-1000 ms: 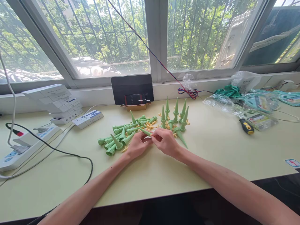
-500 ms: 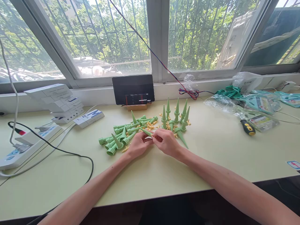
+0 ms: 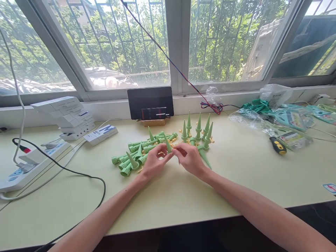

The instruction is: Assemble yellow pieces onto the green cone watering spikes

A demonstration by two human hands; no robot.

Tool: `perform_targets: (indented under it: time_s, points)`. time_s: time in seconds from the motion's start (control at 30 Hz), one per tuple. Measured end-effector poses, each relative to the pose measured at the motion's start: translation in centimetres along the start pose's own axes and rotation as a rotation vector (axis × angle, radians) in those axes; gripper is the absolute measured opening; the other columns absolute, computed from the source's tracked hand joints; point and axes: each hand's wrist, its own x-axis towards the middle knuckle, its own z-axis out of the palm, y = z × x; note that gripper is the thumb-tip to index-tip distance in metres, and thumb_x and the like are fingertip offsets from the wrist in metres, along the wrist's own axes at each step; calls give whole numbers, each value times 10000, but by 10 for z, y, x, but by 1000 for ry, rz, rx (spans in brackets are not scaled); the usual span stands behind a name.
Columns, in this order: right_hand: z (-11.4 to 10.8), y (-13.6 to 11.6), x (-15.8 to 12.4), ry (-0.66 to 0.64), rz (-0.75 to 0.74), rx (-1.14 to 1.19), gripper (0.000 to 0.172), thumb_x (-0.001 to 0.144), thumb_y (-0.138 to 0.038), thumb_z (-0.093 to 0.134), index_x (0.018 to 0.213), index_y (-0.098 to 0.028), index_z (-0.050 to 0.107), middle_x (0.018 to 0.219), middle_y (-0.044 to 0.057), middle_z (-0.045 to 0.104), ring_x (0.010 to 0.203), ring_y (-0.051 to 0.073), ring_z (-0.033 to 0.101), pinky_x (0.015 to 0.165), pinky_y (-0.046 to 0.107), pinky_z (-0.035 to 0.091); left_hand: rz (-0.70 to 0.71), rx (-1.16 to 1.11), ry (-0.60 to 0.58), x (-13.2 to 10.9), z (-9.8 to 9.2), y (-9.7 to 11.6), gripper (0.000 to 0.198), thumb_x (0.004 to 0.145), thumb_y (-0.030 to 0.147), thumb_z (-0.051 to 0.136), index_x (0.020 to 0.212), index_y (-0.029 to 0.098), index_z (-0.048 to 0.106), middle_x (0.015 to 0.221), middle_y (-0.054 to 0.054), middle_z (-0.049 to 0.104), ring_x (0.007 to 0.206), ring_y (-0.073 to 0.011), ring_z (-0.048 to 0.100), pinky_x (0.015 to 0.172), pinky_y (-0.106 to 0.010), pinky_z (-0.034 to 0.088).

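My left hand [image 3: 154, 161] and my right hand [image 3: 189, 157] meet over the pale green table [image 3: 236, 175], both pinched on one green cone spike [image 3: 167, 143] that points up and a little left between them. Just left of the hands lies a pile of green spikes [image 3: 136, 154] on their sides. Behind the right hand several green spikes [image 3: 198, 129] stand upright. Small yellow parts [image 3: 170, 139] are scattered among them. One more spike [image 3: 204, 157] lies flat beside my right hand.
A dark phone on a stand [image 3: 151, 103] leans against the window sill. White boxes [image 3: 67, 117] and a power strip [image 3: 28, 164] with a black cable [image 3: 78, 175] are at the left. A yellow-handled screwdriver [image 3: 278, 145] and plastic bags [image 3: 275, 119] lie at the right.
The spike held between both hands has tilted from lying nearly flat, tip to the left, to pointing upward. The hands have lifted slightly.
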Motion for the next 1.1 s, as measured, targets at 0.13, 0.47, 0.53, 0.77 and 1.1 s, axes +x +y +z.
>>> perform_targets:
  time_s: [0.13,0.47,0.53,0.77,1.1]
  points:
    - [-2,-1,2,-23,105,99,203,936,-319,553,802,-194,641,578,-18,578,470,128,549,493,250,440,-12,45,38,0,0,0,318,850,440,674,1046,190,656,986,-52,677,878,-186,633,776,-316,554]
    - [-3,3,3,-44,222,215,251,923,-384,549,791,-180,614,721,13,632,442,103,566,425,226,430,-8,142,34,0,0,-1,329,855,475,652,1010,186,662,948,-52,683,852,-194,642,757,-315,548]
    - [-3,3,3,-57,233,208,259,926,-389,542,789,-180,611,730,13,635,447,101,565,427,224,431,-8,152,31,-1,0,-1,327,855,474,649,1006,185,660,927,-49,676,847,-191,635,754,-314,549]
    - [-5,3,4,-123,267,184,255,929,-366,529,791,-175,626,744,14,635,453,102,560,453,239,450,-30,141,17,1,0,-3,326,849,488,644,965,183,652,847,-35,647,764,-169,609,677,-284,548]
    - [-2,6,2,-211,272,129,255,940,-352,518,800,-180,643,775,15,661,442,97,555,469,244,440,-61,113,27,1,0,-7,298,867,469,621,870,171,632,815,-32,648,718,-158,629,602,-250,495]
